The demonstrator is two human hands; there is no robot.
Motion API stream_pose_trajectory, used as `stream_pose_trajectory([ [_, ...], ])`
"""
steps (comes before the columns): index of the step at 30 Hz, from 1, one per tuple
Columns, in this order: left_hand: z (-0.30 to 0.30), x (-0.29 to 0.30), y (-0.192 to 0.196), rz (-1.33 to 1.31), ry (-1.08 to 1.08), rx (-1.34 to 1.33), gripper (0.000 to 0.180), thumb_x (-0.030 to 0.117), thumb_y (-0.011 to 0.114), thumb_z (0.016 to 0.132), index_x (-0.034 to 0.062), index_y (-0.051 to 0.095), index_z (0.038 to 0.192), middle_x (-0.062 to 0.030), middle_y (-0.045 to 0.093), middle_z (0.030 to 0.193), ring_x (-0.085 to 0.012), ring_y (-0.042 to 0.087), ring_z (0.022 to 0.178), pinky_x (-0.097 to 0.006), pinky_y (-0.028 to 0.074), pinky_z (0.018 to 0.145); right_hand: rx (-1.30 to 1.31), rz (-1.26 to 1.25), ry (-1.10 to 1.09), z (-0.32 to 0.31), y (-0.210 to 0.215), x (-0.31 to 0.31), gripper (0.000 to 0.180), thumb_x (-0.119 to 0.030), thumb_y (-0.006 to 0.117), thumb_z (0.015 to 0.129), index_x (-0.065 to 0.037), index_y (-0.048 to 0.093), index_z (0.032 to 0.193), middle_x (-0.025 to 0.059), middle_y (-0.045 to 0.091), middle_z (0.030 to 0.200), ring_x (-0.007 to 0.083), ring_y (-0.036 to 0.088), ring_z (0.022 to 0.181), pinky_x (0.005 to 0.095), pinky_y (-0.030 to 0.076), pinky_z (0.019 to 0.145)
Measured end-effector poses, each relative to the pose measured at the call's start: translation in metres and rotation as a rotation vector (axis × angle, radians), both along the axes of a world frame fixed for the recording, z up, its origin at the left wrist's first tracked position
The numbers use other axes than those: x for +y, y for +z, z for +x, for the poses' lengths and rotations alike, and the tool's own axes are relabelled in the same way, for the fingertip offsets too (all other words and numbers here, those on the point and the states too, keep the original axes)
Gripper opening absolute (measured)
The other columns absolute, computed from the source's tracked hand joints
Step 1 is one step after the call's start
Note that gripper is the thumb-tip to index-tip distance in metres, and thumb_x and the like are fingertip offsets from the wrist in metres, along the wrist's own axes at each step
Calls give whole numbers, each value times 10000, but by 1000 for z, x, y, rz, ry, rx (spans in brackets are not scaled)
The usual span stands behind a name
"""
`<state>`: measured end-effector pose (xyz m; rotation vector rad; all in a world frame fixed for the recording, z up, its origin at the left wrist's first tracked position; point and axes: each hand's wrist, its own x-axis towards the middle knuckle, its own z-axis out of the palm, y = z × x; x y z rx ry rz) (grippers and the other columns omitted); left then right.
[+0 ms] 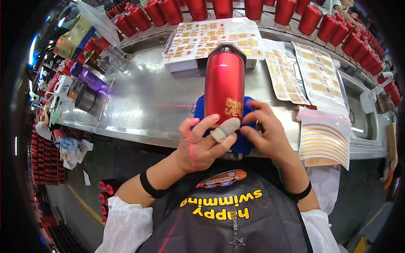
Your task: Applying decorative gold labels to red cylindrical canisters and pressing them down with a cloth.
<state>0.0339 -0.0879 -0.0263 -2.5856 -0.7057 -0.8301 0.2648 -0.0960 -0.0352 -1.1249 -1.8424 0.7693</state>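
Observation:
A glossy red metal cylinder [221,84], shaped like a bottle with a dark neck at its far end, lies pointing away from me on a blue cloth [242,145]. Gold ornamental lettering [233,108] shows on its near right side. My left hand [200,143] is at the cylinder's near end, fingers spread, with a grey knitted finger cover [225,129] on one finger that rests against the lower edge. At the right side, my right hand [268,128] has its thumb and forefinger apart. The forefinger is close to the lettering; whether it touches is unclear.
Sheets of gold decals [211,38] lie behind the cylinder, with more decal sheets [318,76] to the right. A sheet of curved gold strips [324,139] overhangs the front edge. Red cylinders [168,12] line the back. A purple bottle [87,78] stands left; a sink [358,105] is right.

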Motion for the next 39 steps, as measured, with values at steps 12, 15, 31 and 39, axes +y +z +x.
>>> stream_pose_trajectory([
  [12,3,-1,-1,-312,201,-262,778,75,708,727,-8,403,1437,-220,469,1399,-404,423,1222,-506,273,1045,276,-21,-363,-25,9,-8,247,-104,620,908,16,574,1120,115,671,881,168,645,749,296,518,702],
  [15,10,4,5,-308,226,-201,783,108,726,728,-2,410,1435,-220,468,1407,-377,424,1245,-516,264,1053,514,-77,-292,-37,17,-6,210,-116,620,921,7,586,1087,96,666,883,141,629,778,275,508,722],
  [31,-8,17,-19,-520,94,-412,839,199,773,760,-6,341,1450,-250,396,1463,-435,388,1347,-591,176,1143,349,-52,-296,-37,11,-7,209,-134,636,922,-3,589,1079,73,664,858,116,604,759,266,498,703],
  [39,7,23,2,-388,130,-169,829,216,767,787,-1,336,1462,-206,408,1459,-402,396,1349,-550,202,1148,410,-74,-287,-32,6,-9,210,-136,629,927,-4,588,1085,68,664,867,108,600,776,265,498,714],
])
